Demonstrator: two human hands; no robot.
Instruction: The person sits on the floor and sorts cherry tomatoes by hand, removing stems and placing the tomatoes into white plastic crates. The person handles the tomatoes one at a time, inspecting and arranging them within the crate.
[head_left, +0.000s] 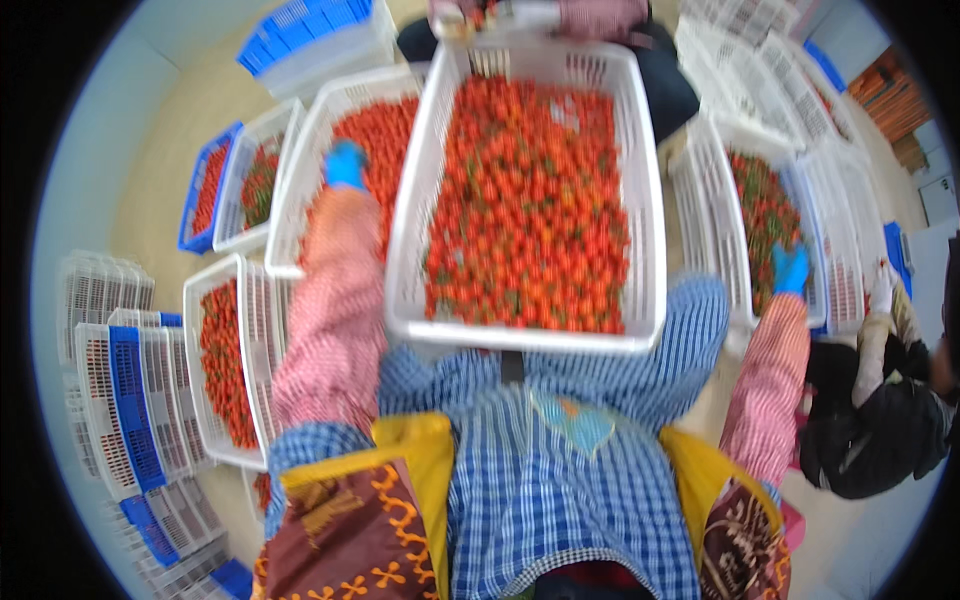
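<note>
My left hand, in a blue glove, is over the red cherry tomatoes in a white plastic crate on the left. Whether its fingers hold any is blurred. On the right, my right hand, also blue-gloved, touches the tomatoes and green stems in another white crate; its grip is unclear. Between my arms, in front of my lap, a large white crate holds many red and orange cherry tomatoes with green bits and a small clear piece among them.
A blue crate and more white crates of tomatoes stand at left, beside stacked crates. Blue crates are stacked at top left. One person is across from me; another, in dark clothes, is at right.
</note>
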